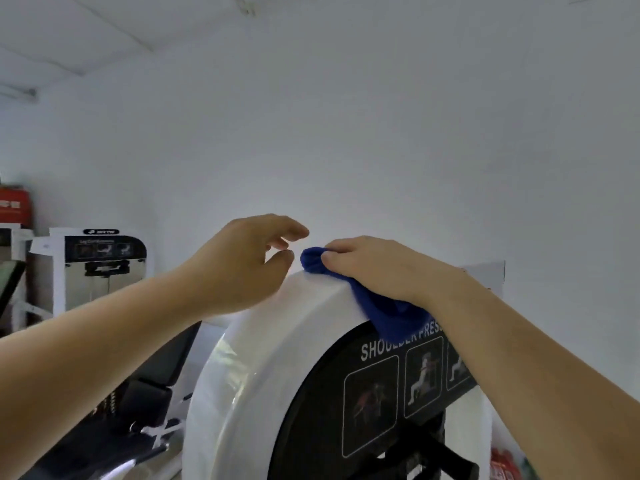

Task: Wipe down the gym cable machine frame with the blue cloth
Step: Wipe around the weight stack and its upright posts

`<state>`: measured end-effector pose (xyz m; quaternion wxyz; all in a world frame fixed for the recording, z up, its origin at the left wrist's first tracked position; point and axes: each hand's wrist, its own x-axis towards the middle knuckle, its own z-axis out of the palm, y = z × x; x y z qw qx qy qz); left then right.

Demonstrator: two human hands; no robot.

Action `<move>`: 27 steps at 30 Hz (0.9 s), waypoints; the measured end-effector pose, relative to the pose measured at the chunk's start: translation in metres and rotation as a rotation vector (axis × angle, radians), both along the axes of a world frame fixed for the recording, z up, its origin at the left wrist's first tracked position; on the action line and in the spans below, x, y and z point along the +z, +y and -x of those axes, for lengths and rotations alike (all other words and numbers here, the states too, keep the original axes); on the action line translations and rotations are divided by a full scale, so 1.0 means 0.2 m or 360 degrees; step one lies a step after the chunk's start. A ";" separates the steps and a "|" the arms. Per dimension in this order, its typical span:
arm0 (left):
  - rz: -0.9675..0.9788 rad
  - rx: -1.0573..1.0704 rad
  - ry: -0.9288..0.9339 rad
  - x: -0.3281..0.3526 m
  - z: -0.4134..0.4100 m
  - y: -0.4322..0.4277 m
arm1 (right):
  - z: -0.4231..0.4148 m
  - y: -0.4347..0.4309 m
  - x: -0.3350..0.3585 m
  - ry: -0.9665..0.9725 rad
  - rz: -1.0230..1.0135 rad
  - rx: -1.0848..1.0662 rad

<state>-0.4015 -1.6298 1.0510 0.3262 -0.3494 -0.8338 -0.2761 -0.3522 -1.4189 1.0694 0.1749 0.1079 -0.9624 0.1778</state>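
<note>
Wiping cloth: the blue cloth [388,313] lies bunched on the rounded top of the white frame [277,341]; one end bulges out past your fingertips; the other end hangs down over the upper edge of the black panel [374,386] and covers part of its lettering.
Right hand: your right hand [377,268] lies palm-down on the blue cloth; its fingers curl over the bunched end and grip it against the frame.
Left hand: your left hand [239,265] hangs just left of the cloth, over the frame's top corner; its fingers are loosely bent, thumb and forefinger apart, holding nothing; you cannot tell whether it touches the frame.
Frame: glossy white; it curves down toward you on its left side.
Black panel: set inside the frame; it reads "SHOULDER PRES", the rest hidden; exercise pictograms sit in a row beneath, the last partly behind your right forearm.
Second machine [104,265]: well to the left, white with a dark placard.
Red box [14,202]: at the far left edge.
Wall [346,133]: plain white behind everything.
</note>
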 end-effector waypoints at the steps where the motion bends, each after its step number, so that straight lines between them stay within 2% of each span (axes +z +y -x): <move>1: -0.0093 -0.0017 -0.0045 -0.02 0.01 -0.06 | -0.03 -0.08 0.00 -0.0012 -0.0030 -0.0010; 4: -0.0188 -0.0030 -0.0088 -0.08 0.00 -0.25 | -0.10 -0.31 -0.03 0.0073 -0.0289 -0.0172; 10: -0.0325 -0.0190 -0.0236 -0.37 -0.02 -0.63 | -0.19 -0.69 -0.26 0.0464 -0.0836 -0.0546; 14: -0.0322 -0.0281 -0.0375 -0.61 -0.02 -0.80 | -0.19 -0.91 -0.52 0.0724 -0.1102 -0.0569; 17: -0.0367 -0.0389 -0.0496 -0.77 -0.06 -0.87 | -0.21 -1.02 -0.75 0.0791 -0.1141 -0.0601; 20: -0.0458 -0.0623 -0.0741 -0.95 -0.14 -0.90 | -0.21 -1.14 -0.97 0.0855 -0.0896 -0.0567; 22: -0.0709 -0.0866 -0.1115 -1.09 -0.21 -0.94 | -0.21 -1.25 -1.15 0.0825 -0.0477 -0.0442; 25: -0.0992 -0.1146 -0.1578 -1.27 -0.24 -1.01 | -0.24 -1.35 -1.39 0.0888 0.0348 -0.0352; 27: -0.1132 -0.1261 -0.1805 -1.39 -0.26 -1.01 | -0.23 -1.37 -1.48 0.0903 0.0527 -0.0367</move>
